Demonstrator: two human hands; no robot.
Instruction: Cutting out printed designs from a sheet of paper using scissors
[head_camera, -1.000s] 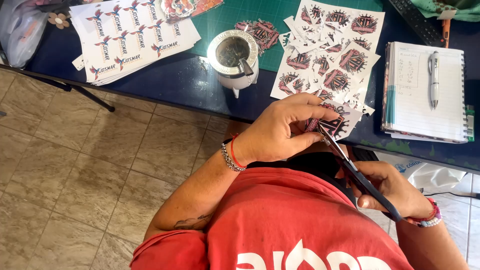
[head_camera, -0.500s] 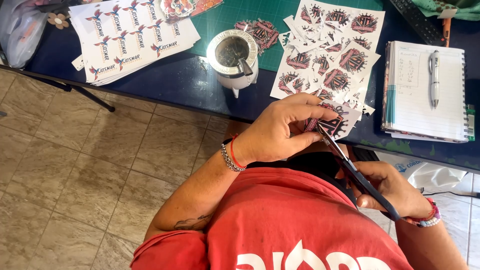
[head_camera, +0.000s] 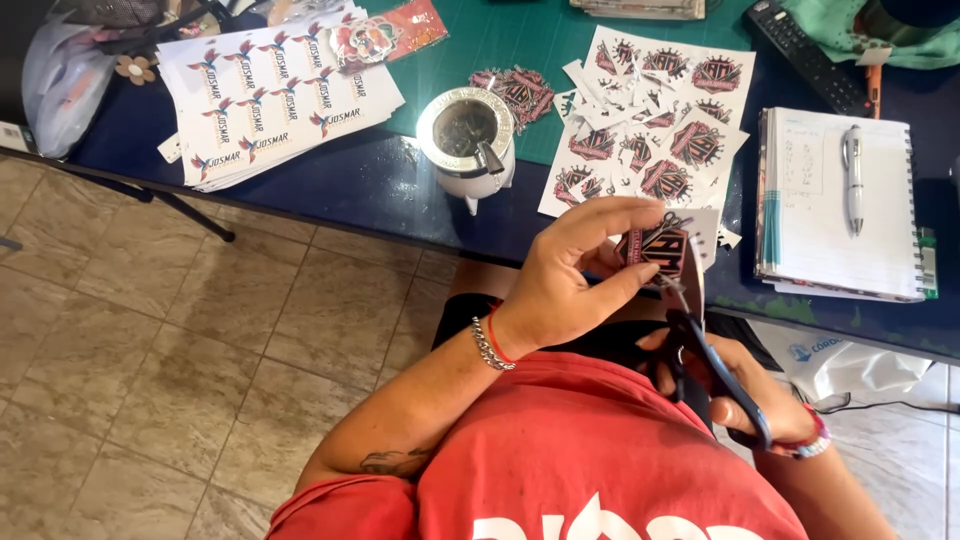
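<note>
My left hand (head_camera: 575, 262) pinches a small printed sticker (head_camera: 657, 247), red and black on white paper, just in front of the table edge. My right hand (head_camera: 745, 385) grips dark-handled scissors (head_camera: 712, 352) whose blades reach up into the sticker's lower right edge. A chain bracelet and a red thread sit on my left wrist. A beaded band circles my right wrist. Below the hands is my red shirt.
On the dark blue table (head_camera: 380, 185) lie a printed sticker sheet (head_camera: 650, 135) with loose cut pieces, a stack of logo sheets (head_camera: 270, 95), a white metal-rimmed cup (head_camera: 465, 140), a green cutting mat (head_camera: 520, 40) and a spiral notebook (head_camera: 840, 205) with a pen. Tiled floor lies at left.
The sticker has been turned slightly in my left fingers and the scissors sit a little further along its edge. Nothing else has moved.
</note>
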